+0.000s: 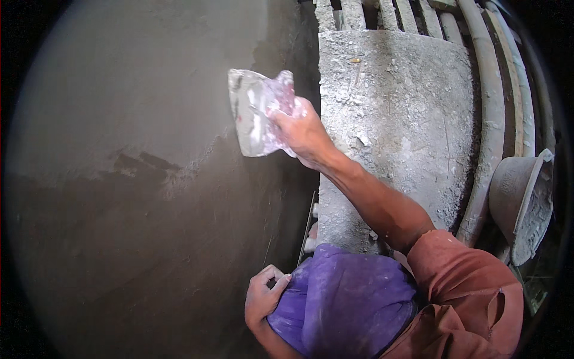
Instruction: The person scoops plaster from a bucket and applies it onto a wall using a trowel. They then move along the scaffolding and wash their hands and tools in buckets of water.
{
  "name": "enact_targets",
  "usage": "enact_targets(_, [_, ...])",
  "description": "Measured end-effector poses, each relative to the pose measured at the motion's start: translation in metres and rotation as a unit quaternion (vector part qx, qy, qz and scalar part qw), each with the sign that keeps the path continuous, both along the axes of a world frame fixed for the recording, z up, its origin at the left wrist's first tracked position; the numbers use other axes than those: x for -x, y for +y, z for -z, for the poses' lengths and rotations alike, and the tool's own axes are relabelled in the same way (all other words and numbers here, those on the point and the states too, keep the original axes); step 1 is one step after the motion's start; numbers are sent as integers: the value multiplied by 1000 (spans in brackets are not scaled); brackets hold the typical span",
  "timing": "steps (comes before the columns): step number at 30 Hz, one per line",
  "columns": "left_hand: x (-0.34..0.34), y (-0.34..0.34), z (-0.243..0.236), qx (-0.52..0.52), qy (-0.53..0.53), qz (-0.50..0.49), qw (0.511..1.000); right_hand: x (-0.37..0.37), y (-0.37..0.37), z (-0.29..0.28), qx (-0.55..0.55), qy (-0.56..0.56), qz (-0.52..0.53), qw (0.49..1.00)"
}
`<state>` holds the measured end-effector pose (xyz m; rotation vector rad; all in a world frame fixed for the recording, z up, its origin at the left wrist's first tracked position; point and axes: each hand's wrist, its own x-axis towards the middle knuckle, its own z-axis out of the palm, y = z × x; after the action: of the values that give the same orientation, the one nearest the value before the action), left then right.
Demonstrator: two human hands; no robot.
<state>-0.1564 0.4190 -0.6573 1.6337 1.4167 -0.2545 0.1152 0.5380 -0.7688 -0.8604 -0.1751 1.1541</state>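
My right hand (302,134) is wrapped round the handle of a plastering float (251,113). Pale, wet-looking smears coat the float's flat plate and its pinkish handle, which is slightly blurred. The plate is held at a grey plastered wall (149,239); whether it touches the surface I cannot tell. Smooth, lighter plaster covers the upper part of this wall, with a rough, darker patch below the float. Low in the view, my left hand (263,296) is curled closed beside my purple clothing (359,293), with nothing seen in its fingers.
A rough plank (394,107), crusted with dried mortar, runs along the wall's right side. Farther off lie several slats (406,15). Long poles (490,113) run down the right, beside a tilted, mortar-smeared basin (511,194). A narrow gap separates plank and wall.
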Motion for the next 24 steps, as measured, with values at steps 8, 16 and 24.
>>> enact_targets(8, [7, -7, -30, 12, 29, -12, 999, 15, -25, 32, 91, 75, 42, 992])
enact_targets(16, [27, -29, -52, 5, 28, -18, 999, 46, -7, 8, 196, -126, 34, 972])
enact_targets(24, [16, -31, -52, 21, 36, -10, 999, 89, -36, -65, 146, -323, 62, 933])
